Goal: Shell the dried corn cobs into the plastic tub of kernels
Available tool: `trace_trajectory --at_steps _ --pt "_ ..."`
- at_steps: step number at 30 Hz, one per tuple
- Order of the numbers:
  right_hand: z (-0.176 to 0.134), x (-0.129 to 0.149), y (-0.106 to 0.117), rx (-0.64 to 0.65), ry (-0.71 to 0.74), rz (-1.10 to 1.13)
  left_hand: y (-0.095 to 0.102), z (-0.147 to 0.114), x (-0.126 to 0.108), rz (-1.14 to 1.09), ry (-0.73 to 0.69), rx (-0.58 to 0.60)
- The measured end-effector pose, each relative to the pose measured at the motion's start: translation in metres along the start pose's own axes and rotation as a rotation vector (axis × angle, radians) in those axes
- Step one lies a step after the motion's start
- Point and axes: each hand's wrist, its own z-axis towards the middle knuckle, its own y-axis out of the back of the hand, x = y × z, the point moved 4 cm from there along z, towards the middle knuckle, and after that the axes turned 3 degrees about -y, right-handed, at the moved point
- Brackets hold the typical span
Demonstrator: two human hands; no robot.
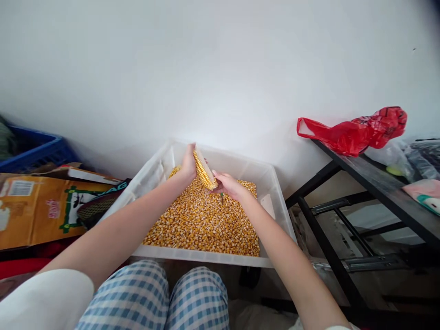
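An ear of corn [203,169], partly stripped of its kernels, is held at a slant above a translucent plastic bin [206,257]. My left hand [189,164] is wrapped round its upper end. At the lower end my right hand [227,184] grips the cob, its thumb on the near side and its other fingers partly hidden. Loose yellow corn kernels [202,224] lie in a thick layer across the bin below both hands. Bare cob shows along the right side of the ear, while rows of kernels run down its left side.
A white wall [220,68] rises behind the bin. On the right stands a black-framed table [385,188] with a red plastic bag [354,133] on top. A cardboard box [41,211] and a blue crate [37,146] are at the left. My knees [199,298] are close to the bin's front edge.
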Motion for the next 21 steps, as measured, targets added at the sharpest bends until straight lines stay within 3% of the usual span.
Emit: trace_trajectory --at_steps 2,8,15,21 --pt "0.004 0.002 -0.003 -0.036 0.018 0.027 -0.002 -0.001 -0.007 -0.025 -0.058 0.011" --pt "-0.005 0.007 -0.008 0.057 0.081 0.035 -0.003 0.005 -0.010 -0.060 -0.065 0.036" --pt "-0.014 0.006 -0.018 -0.107 0.345 -0.495 0.007 0.007 -0.006 0.000 -0.010 -0.044" --pt "-0.016 0.004 -0.022 -0.172 0.351 -0.740 0.010 0.009 -0.007 -0.005 -0.086 -0.079"
